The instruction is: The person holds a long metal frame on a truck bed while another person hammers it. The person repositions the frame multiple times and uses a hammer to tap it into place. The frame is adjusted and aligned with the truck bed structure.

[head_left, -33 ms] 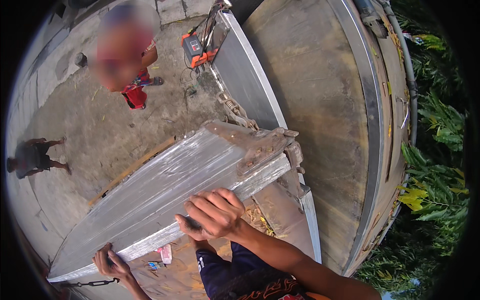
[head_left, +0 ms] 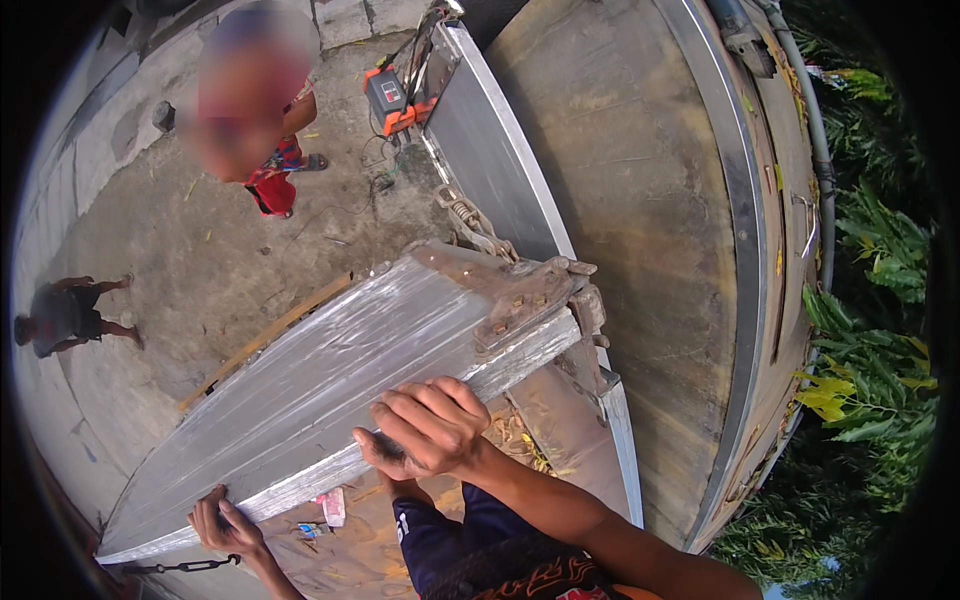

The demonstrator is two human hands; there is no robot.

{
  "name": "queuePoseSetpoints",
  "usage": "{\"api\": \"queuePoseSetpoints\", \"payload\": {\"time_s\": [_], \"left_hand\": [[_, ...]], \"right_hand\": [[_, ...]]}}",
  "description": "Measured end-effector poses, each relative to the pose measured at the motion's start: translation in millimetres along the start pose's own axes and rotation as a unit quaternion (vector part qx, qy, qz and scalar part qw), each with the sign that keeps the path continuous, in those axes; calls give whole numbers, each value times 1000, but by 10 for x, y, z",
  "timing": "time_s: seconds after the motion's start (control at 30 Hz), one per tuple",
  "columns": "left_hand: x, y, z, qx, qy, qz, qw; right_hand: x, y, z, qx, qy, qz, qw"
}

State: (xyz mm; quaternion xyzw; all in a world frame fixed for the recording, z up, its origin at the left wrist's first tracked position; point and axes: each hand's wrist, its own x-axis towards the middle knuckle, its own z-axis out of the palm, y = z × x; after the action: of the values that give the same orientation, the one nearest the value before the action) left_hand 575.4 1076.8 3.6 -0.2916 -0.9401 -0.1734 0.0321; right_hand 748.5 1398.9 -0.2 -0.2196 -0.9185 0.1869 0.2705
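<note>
A long metal panel, silver-grey and scuffed, slants across the middle, with a brown rusty bracket at its right end. My right hand is closed over the panel's near edge, fingers curled and knuckles up. Farther left along that edge, my left hand hooks its fingers over the top; part of its grip is hidden. A dark chain with a hook hangs below the panel's left end, near my left wrist. Beyond the bracket, a spring-like metal fitting joins a second grey panel.
An orange and black machine with cables sits on the concrete at the top. One person stands beyond the panel, another at far left. A large brown sheet-metal wall curves along the right, with leafy branches behind it.
</note>
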Motion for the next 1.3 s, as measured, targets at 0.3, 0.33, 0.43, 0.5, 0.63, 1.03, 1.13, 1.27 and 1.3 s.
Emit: {"api": "queuePoseSetpoints", "payload": {"time_s": [0.3,0.33,0.43,0.5,0.63,1.03,1.13,1.27,1.3], "left_hand": [[48,48,15,22,7,0,1000],[52,42,21,24,12,2,1000],[49,3,50,21,34,14,999],[25,-36,56,24,41,-2,999],[-77,-43,32,16,37,-31,999],[-21,131,122,-8,93,8,996],[-33,123,149,-5,105,11,994],[-36,112,163,-1,108,11,994],[-34,108,159,-11,106,11,994]], "right_hand": [[119,5,-3,-8,28,-4,1000],[126,7,6,-6,34,-8,999],[97,26,59,-1,53,-17,998],[32,38,103,2,65,-19,998],[-101,55,107,44,55,-18,997],[-16,-8,27,40,63,-21,997],[-56,15,61,17,48,-20,999],[-65,28,76,16,49,-20,998],[-61,25,77,13,59,-29,998]]}}
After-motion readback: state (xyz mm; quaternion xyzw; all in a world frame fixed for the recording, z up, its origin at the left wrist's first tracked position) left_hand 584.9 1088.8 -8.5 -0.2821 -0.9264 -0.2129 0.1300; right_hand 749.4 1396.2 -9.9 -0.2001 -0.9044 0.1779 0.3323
